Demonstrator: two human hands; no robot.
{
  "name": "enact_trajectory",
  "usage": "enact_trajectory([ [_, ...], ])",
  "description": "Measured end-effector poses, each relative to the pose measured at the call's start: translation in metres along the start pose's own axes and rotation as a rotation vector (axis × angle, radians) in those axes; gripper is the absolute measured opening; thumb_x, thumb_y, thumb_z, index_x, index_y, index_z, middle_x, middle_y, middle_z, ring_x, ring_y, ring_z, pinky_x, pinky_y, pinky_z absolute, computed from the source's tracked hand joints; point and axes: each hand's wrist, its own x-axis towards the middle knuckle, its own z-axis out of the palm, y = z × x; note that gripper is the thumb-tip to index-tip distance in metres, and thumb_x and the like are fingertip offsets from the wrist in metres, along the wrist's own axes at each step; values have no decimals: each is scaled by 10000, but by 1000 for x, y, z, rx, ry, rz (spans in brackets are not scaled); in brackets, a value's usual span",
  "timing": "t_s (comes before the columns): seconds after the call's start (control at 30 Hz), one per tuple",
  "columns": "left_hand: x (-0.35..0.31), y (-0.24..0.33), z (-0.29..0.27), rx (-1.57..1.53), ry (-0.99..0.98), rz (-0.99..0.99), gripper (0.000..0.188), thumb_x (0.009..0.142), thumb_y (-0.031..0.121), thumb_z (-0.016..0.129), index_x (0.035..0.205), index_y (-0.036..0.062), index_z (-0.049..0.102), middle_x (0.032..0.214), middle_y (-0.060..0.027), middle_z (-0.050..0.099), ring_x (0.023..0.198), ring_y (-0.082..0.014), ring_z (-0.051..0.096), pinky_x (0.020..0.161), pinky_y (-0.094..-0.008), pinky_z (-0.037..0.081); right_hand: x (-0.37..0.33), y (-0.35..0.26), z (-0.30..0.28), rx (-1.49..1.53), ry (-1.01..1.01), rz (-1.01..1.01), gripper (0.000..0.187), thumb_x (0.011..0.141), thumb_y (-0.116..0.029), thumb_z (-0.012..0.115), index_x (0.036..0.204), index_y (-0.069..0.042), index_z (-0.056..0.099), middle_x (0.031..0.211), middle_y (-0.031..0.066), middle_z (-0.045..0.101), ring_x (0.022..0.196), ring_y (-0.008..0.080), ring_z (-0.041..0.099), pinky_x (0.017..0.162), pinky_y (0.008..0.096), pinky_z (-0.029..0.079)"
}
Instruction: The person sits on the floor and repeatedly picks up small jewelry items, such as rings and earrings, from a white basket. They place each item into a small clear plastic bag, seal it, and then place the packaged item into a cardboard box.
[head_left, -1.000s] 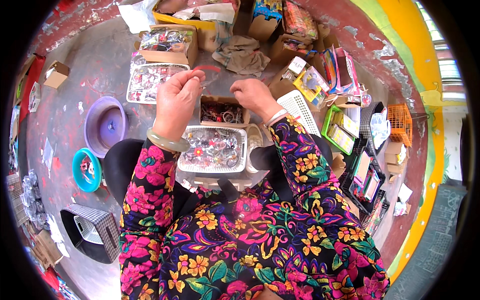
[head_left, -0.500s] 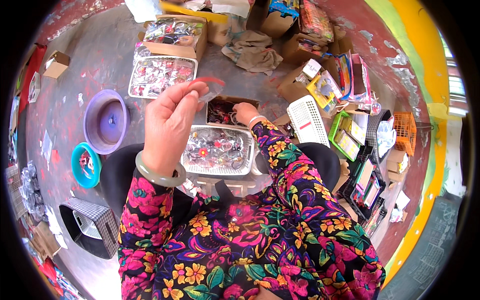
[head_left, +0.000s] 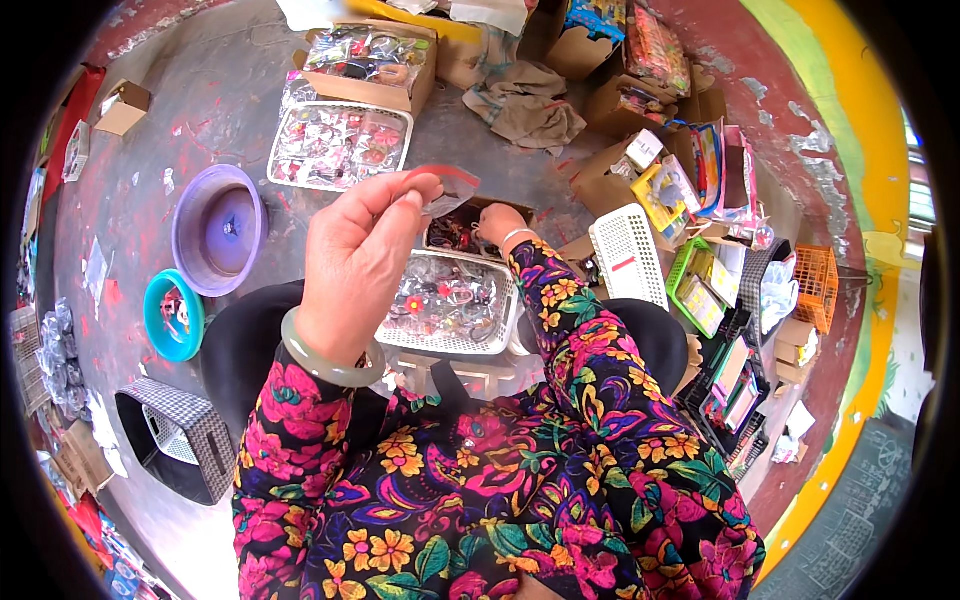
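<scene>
My left hand [head_left: 358, 262] is raised close to the camera and pinches a small clear plastic bag with a red strip [head_left: 447, 188] between thumb and fingertips. A pale green bangle sits on that wrist. My right hand [head_left: 498, 224] reaches down into a brown cardboard box of small trinkets [head_left: 452, 232]; its fingers are partly hidden inside. Just below, on my lap, sits a white plastic basket [head_left: 452, 341] filled with bagged colourful items.
On the floor: another white basket of bagged items [head_left: 339, 146], a cardboard box of packets [head_left: 367, 58], a purple basin [head_left: 218, 230], a teal bowl [head_left: 172, 315], a checked basket [head_left: 174, 440], a white perforated basket [head_left: 628, 256], a crumpled cloth [head_left: 525, 110], green and orange crates at right.
My left hand has lifted from the box up toward the camera, holding a small clear bag. My right hand stays low, reaching into the cardboard box.
</scene>
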Motion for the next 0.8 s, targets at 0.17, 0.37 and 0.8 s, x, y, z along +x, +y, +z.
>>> enact_trajectory([
  [0.17, 4, -1, 2, -94, 46, 32, 186, 875, 58, 510, 1008, -33, 602, 921, -45, 626, 805, -63, 546, 726, -204, 449, -18, -7, -69, 743, -190, 68, 206, 733, -196, 653, 815, -7, 649, 740, 116, 658, 735, 205, 646, 651, 301, 517],
  [0.37, 11, -3, 0, -126, 47, 52, 185, 867, 77, 507, 982, -24, 610, 910, -46, 626, 810, -82, 564, 731, -224, 466, -90, -22, -164, 1225, -333, -182, 145, 810, -136, 568, 908, -29, 566, 836, 90, 644, 729, 158, 621, 632, 245, 503],
  [0.8, 22, -34, 20, 48, -52, -76, 177, 829, 66, 524, 921, -53, 617, 748, -18, 599, 627, -61, 514, 552, -199, 421, -226, -39, -220, 1284, 136, -666, 329, 946, -306, 433, 848, -14, 549, 837, 75, 607, 788, 142, 583, 736, 265, 464],
])
